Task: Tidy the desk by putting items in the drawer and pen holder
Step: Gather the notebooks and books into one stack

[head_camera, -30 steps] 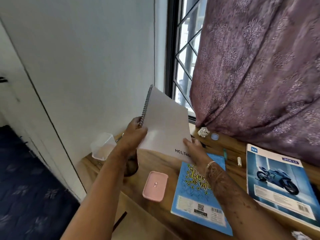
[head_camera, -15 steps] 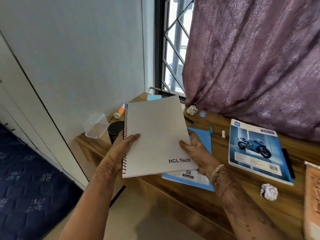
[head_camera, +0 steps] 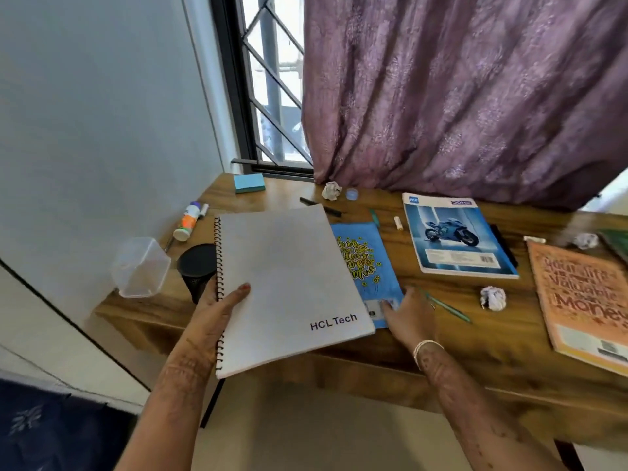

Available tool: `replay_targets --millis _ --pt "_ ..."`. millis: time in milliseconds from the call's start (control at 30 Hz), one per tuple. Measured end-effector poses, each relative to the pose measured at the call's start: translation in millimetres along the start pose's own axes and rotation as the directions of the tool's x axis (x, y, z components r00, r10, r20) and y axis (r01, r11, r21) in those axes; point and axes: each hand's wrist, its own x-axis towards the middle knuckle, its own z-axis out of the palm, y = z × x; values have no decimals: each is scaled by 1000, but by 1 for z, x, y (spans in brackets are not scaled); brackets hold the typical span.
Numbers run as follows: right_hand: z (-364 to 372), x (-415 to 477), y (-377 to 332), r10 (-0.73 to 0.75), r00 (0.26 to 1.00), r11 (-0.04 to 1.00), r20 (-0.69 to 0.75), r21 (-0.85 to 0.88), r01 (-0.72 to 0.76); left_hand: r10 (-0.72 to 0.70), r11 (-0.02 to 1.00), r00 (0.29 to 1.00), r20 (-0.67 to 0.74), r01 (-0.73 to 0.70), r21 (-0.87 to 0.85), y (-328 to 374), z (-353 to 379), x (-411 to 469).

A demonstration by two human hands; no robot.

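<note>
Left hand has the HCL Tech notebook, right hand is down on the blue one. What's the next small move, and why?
Probably close the right hand on the blue notebook's near corner and lift it. The fingers already rest there, while the left hand holds the spiral notebook alone, overlapping the blue one. I see no open drawer.

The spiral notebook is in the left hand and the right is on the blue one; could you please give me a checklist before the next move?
1. Left hand grips spiral notebook at its binding: ok.
2. Right hand rests on blue notebook, not yet gripping it: not ok.
3. Green pen lies beside the right hand, clear of the blue notebook: ok.
4. Drawer open to take the notebooks: cannot tell, none in view.
5. Pen holder upright on the desk: ok.
</note>
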Motion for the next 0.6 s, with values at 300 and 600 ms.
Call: replay_targets --millis 300,600 --pt "4 -1 1 -25 998 980 -55 -200 14 -7 1000 994 105 10 -26 -1 -10 6" --pt "-3 16 -7 216 967 955 133 176 -237 -28 997 994 106 35 -68 -4 -23 3"
